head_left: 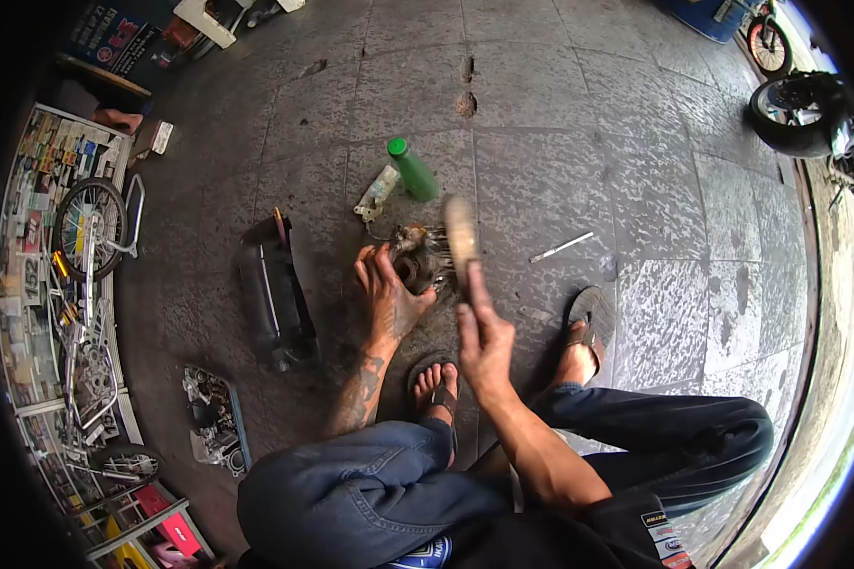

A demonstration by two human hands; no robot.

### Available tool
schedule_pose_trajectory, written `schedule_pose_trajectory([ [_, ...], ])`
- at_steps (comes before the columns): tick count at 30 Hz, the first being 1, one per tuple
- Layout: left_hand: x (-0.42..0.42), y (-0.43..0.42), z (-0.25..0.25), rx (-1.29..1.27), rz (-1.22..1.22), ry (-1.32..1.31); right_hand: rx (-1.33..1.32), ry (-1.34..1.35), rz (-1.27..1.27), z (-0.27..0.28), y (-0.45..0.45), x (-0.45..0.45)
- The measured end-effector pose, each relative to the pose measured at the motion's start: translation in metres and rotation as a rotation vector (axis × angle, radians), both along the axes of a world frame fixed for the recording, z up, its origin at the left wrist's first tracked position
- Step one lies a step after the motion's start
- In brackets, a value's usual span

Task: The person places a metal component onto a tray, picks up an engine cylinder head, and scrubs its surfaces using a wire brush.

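Note:
My left hand (394, 305) grips a dirty metal engine part (435, 254) with cooling fins, fingers and thumb wrapped around its near side. It rests low over the paved floor. In my right hand (487, 349) is a wooden-backed brush (460, 232), held by its near end with the index finger stretched along it. The brush is motion-blurred and lies along the finned right side of the engine part; contact of the bristles cannot be made out. Just beyond the engine part stand a green bottle (414, 173) and a grimy flat metal piece (378, 193).
To the left lies a long black casing (280, 294), with a tray (241, 438) of metal parts nearer me. A slim metal tool (562, 247) lies at right. A glass display case (43, 408) lines the left side; a motorcycle wheel (786, 133) stands far right.

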State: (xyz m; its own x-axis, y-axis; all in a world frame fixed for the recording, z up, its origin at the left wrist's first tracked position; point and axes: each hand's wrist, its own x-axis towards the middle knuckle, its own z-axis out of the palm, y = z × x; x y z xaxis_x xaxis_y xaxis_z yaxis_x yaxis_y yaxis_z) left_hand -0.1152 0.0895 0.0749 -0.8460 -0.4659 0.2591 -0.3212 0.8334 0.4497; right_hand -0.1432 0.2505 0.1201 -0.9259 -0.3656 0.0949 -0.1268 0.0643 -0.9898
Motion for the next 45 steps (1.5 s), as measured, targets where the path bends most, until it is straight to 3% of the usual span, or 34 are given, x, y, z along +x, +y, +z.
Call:
schedule_pose_trajectory([
  [1, 0.003, 0.001, -0.001, 0.001, -0.001, -0.004, 0.024, 0.079, 0.082, -0.011, -0.006, 0.004],
  [3, 0.002, -0.005, -0.004, 0.033, -0.008, -0.042, 0.453, -0.041, 0.319, -0.043, 0.013, 0.016],
  [5, 0.002, -0.004, -0.001, -0.013, -0.034, -0.039, 0.431, -0.027, 0.315, -0.060, 0.014, 0.023],
  [7, 0.001, -0.004, -0.001, 0.029, -0.025, -0.042, 0.138, 0.123, -0.024, -0.052, 0.013, 0.032],
  [10, 0.002, -0.001, 0.000, 0.036, 0.004, -0.054, 0.157, 0.075, -0.109, -0.032, 0.014, 0.017],
  [14, 0.005, -0.002, -0.007, -0.007, 0.006, -0.063, 0.205, -0.043, -0.068, -0.003, -0.007, 0.022],
  [17, -0.004, -0.003, -0.009, -0.026, 0.075, -0.055, 0.178, 0.065, -0.150, -0.009, -0.034, -0.002],
  [19, -0.006, 0.005, -0.009, -0.003, 0.117, -0.055, 0.306, -0.051, -0.139, -0.004, -0.035, -0.031],
  [23, -0.004, 0.010, -0.007, -0.106, 0.122, -0.103, 0.182, -0.068, -0.164, 0.017, -0.021, -0.016],
  [26, -0.004, 0.012, -0.006, -0.054, 0.166, -0.096, 0.242, 0.038, -0.137, 0.008, -0.023, 0.018],
  [31, -0.002, 0.014, -0.003, -0.043, 0.152, -0.102, 0.241, -0.118, -0.170, 0.001, -0.037, -0.042],
  [33, -0.004, 0.013, -0.011, -0.079, 0.176, -0.108, 0.145, 0.010, -0.197, 0.015, -0.022, -0.031],
  [34, -0.003, 0.012, -0.015, -0.066, 0.161, -0.081, 0.123, 0.220, -0.218, 0.006, -0.020, -0.018],
  [37, -0.002, 0.015, -0.011, -0.070, 0.149, -0.027, 0.230, 0.119, -0.142, -0.006, -0.026, 0.000],
  [40, 0.004, 0.017, -0.006, -0.040, 0.144, -0.073, 0.382, -0.131, -0.134, 0.001, -0.028, -0.057],
  [44, -0.002, 0.013, -0.012, -0.043, 0.152, -0.088, 0.131, 0.236, -0.095, 0.012, -0.004, -0.019],
  [45, -0.002, 0.012, -0.014, -0.048, 0.141, -0.058, 0.278, 0.099, 0.018, 0.013, -0.007, 0.002],
])
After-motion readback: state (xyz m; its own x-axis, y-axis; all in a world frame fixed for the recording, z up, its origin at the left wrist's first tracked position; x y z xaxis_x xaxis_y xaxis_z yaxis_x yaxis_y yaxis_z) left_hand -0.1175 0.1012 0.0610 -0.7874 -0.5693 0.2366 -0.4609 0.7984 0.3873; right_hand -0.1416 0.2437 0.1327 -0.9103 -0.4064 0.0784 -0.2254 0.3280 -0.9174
